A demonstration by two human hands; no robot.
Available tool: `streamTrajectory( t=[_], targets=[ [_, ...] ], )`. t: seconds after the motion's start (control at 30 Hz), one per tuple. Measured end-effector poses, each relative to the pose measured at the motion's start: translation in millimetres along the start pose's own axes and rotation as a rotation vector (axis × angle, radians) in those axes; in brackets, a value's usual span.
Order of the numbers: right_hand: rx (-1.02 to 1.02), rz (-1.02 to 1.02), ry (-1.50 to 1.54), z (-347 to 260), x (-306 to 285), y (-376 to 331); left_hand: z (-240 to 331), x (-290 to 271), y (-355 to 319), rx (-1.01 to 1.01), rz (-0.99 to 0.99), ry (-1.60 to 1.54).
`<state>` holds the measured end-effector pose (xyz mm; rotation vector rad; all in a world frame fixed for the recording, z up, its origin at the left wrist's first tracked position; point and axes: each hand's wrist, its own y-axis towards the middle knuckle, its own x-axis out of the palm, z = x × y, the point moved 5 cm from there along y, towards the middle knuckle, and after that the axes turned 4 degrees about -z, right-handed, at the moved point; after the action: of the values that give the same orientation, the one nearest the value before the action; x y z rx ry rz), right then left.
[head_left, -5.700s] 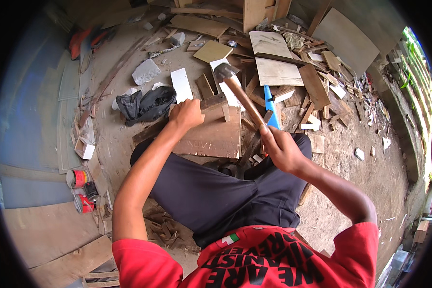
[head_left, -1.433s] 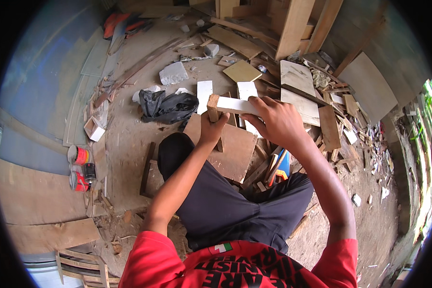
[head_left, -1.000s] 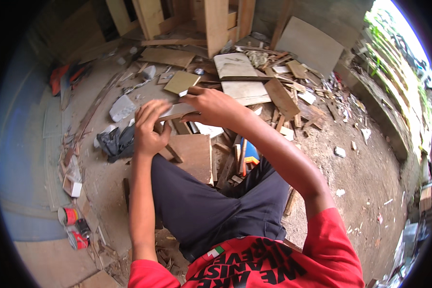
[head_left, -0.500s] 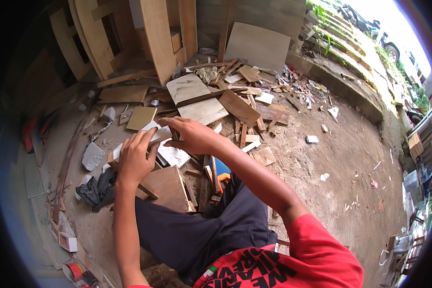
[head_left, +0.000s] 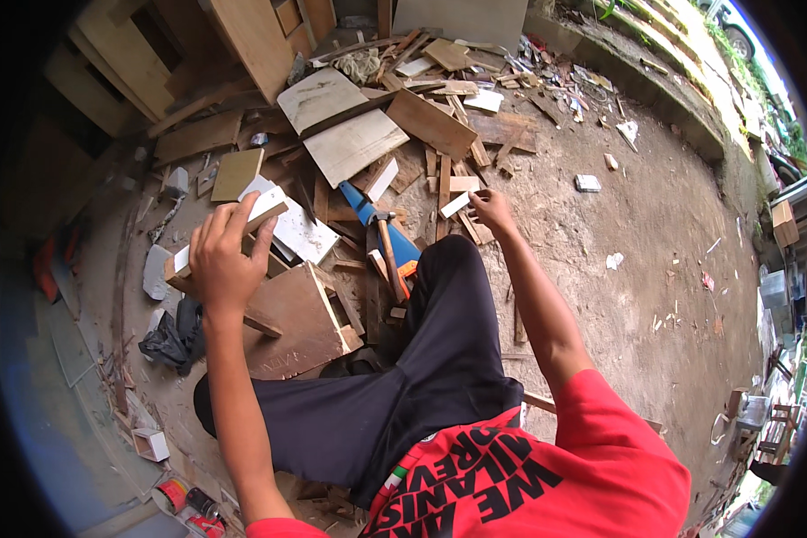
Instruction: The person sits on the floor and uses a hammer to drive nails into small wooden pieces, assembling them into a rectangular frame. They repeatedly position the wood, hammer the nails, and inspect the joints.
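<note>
My left hand (head_left: 229,255) is wrapped around a wooden strip (head_left: 266,204) with a white face, held above the scrap pile. My right hand (head_left: 493,212) is out to the right of my knee, fingers drawn together in a pinch. Its fingertips are at the end of a short white-faced wood piece (head_left: 455,205); whether they grip it or something small is hidden. Between my hands, a hammer (head_left: 389,254) with a wooden handle lies across a handsaw (head_left: 365,208) with a blue blade and orange handle. Beneath my left forearm is a brown wooden panel (head_left: 300,327).
Scrap boards (head_left: 354,143) and offcuts are heaped ahead of me. A black plastic bag (head_left: 177,336) lies to the left, near a grey block (head_left: 157,272). Bare dirt ground (head_left: 646,296) stretches right toward a low concrete ledge (head_left: 655,108). Plywood panels (head_left: 251,49) lean at the far left.
My right hand has left the strip in my left hand and swung right to the small wood piece. The view has tilted down, and the saw and hammer show more fully.
</note>
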<state>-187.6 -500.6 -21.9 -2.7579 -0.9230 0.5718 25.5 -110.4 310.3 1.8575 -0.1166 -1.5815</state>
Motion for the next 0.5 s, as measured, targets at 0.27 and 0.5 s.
streamTrajectory(
  t=[0.27, 0.5],
  targets=[
    [0.055, -0.022, -0.357, 60, 60, 36, 9, -3, -2, -0.007, -0.042, 0.001],
    [-0.426, -0.216, -0.405, 0, 184, -28, 3, -24, -23, -0.030, 0.041, 0.061]
  ],
)
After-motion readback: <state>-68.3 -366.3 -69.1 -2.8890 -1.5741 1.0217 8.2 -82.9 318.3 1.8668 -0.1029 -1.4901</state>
